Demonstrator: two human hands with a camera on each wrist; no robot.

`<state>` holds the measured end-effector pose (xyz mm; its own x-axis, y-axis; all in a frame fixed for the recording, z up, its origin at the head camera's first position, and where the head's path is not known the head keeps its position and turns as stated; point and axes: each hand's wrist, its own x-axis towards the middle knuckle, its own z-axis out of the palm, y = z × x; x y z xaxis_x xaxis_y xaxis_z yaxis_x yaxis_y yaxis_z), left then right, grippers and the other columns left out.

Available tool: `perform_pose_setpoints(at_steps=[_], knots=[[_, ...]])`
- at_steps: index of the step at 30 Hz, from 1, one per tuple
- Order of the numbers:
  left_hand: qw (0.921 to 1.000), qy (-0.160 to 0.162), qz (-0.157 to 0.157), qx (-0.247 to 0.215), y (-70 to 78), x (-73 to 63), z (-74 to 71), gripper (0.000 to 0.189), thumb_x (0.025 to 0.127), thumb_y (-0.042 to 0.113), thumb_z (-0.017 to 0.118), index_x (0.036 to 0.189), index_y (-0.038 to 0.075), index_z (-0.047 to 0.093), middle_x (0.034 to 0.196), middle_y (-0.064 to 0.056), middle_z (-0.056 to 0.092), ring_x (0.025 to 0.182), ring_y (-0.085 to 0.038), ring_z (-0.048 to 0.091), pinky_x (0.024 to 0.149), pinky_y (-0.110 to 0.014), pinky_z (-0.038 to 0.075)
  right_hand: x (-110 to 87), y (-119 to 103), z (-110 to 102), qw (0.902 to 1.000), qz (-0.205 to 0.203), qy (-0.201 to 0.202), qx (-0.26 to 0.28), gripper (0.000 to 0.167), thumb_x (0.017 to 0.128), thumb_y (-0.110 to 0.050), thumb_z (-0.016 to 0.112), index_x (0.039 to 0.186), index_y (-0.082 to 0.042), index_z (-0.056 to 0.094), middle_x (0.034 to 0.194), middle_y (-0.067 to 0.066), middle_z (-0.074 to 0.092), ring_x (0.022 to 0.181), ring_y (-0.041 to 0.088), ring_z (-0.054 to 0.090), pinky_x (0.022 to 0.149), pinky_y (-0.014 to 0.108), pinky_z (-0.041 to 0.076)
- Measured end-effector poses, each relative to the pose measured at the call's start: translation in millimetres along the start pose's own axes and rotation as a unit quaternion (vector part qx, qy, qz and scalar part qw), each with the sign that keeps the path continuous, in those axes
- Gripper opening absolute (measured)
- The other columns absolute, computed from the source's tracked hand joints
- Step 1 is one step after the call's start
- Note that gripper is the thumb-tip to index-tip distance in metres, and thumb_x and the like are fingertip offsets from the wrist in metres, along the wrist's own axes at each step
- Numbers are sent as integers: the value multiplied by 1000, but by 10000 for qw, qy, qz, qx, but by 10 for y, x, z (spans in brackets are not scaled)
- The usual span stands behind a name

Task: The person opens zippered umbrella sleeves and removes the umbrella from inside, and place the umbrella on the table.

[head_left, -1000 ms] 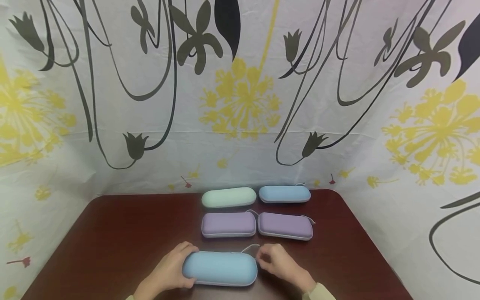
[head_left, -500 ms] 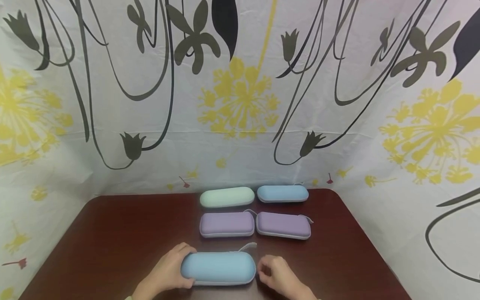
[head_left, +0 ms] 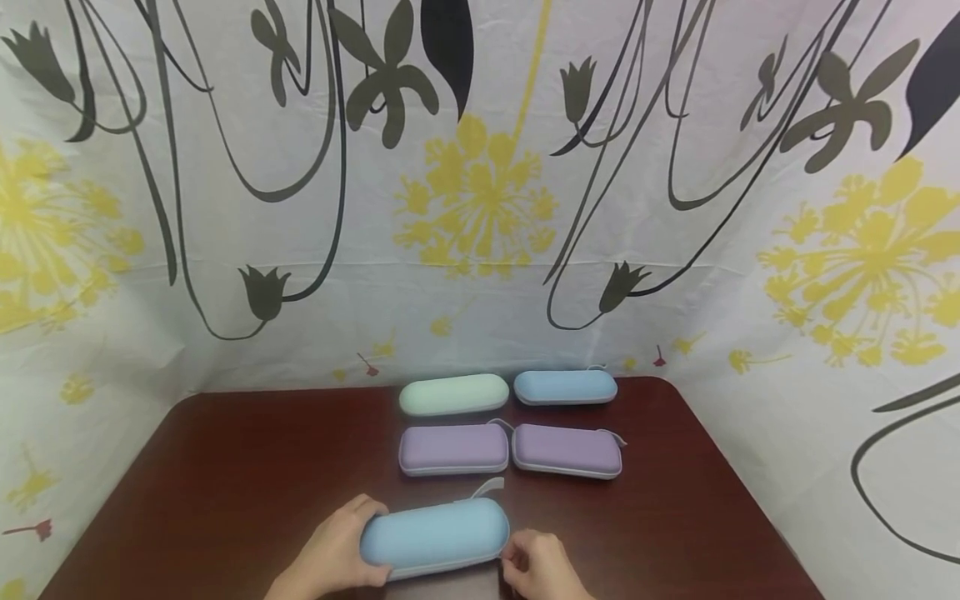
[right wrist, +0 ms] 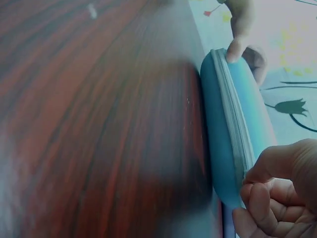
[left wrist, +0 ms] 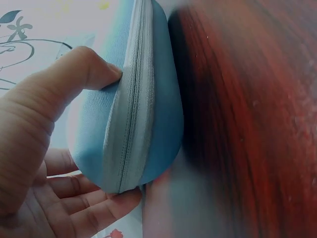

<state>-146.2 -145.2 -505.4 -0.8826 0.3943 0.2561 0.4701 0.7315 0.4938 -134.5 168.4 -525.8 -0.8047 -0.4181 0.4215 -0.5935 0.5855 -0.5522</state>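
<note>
A light-blue zippered glasses case (head_left: 435, 536) lies near the front of the table, its right end turned slightly away. My left hand (head_left: 336, 546) grips its left end, thumb on the near side and fingers behind. In the left wrist view that thumb (left wrist: 84, 74) presses beside the grey zipper (left wrist: 131, 104), which runs closed along the visible side. At the right end, my right hand (head_left: 542, 565) pinches the zipper pull between thumb and forefinger; the fingertips mostly hide the pull. A grey wrist strap (head_left: 487, 487) sticks up from the far side of the case.
Behind it lie two purple cases (head_left: 454, 448) side by side, with a mint-green case (head_left: 454, 395) and a smaller-looking blue case (head_left: 566, 387) in the back row. The dark red-brown table (head_left: 247, 467) ends at a patterned white cloth (head_left: 480, 333).
My right hand has come off the far right corner, moved nearer the front and met the zipper at the right end. The blue case has turned slightly, its right end moving back.
</note>
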Motion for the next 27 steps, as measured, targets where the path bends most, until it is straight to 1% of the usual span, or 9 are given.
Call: perform_pose_setpoints(at_steps=[2, 5, 9, 12, 14, 16, 19, 22, 27], knots=[[9999, -68, -64, -69, 9, -18, 4, 57, 55, 39, 84, 100, 11, 62, 93, 10, 54, 78, -5, 51, 67, -28, 49, -2, -30, 15, 9999, 130, -22, 60, 22, 64, 4, 70, 65, -15, 59, 60, -15, 53, 56, -9, 44, 50, 8, 38], [9996, -195, -179, -137, 32, -33, 8, 59, 56, 40, 83, 101, 9, 62, 93, 9, 53, 78, -5, 51, 67, -28, 49, -5, -75, 27, 9990, 369, -174, 197, 18, 66, 3, 70, 67, -13, 61, 61, -14, 54, 56, -8, 46, 50, 10, 39], [9976, -454, -471, -230, 85, -49, 4, 62, 58, 42, 83, 104, 7, 61, 94, 7, 53, 79, -8, 51, 67, -31, 49, -5, -125, 47, 9977, 500, -314, 337, 12, 69, 0, 71, 70, -11, 65, 63, -12, 56, 56, -6, 47, 50, 11, 40], [9948, -637, -722, -342, 130, -67, 2, 63, 58, 42, 83, 105, 6, 60, 95, 7, 52, 79, -9, 51, 68, -33, 49, -15, -139, 88, 9993, 237, -100, 280, 13, 68, -1, 72, 70, -12, 65, 62, -11, 56, 56, -6, 47, 50, 9, 39], [9936, -662, -821, -394, 159, -80, 6, 64, 58, 40, 83, 106, 5, 60, 95, 6, 52, 80, -10, 52, 69, -34, 50, -23, -139, 120, 9997, 31, 93, 231, 15, 66, 0, 72, 70, -12, 65, 62, -10, 57, 55, -7, 47, 50, 8, 38], [9932, -673, -847, -422, 182, -95, 10, 64, 58, 39, 83, 105, 3, 60, 95, 5, 52, 80, -11, 53, 68, -34, 49, -28, -139, 147, 9994, -135, 282, 163, 17, 65, 1, 73, 69, -13, 64, 62, -10, 56, 55, -7, 47, 49, 7, 37], [9931, -663, -860, -449, 219, -114, 13, 63, 58, 37, 83, 105, 1, 59, 94, 3, 52, 80, -13, 54, 67, -35, 49, -26, -141, 168, 9991, -154, 362, 146, 18, 65, 1, 73, 69, -13, 64, 62, -10, 56, 55, -7, 46, 49, 7, 37], [9922, -720, -918, -449, 254, -132, 12, 59, 58, 36, 83, 100, 3, 59, 91, 3, 50, 77, -12, 52, 65, -34, 48, -21, -150, 178, 9991, -156, 378, 151, 18, 65, 2, 73, 69, -13, 64, 62, -11, 55, 55, -7, 46, 49, 7, 37], [9912, -786, -986, -414, 302, -164, 24, 56, 57, 37, 84, 95, 4, 57, 84, 2, 48, 70, -12, 51, 59, -32, 47, -11, -174, 203, 9981, -355, 475, 174, 19, 63, 3, 73, 69, -13, 64, 62, -10, 56, 55, -8, 46, 49, 6, 37]])
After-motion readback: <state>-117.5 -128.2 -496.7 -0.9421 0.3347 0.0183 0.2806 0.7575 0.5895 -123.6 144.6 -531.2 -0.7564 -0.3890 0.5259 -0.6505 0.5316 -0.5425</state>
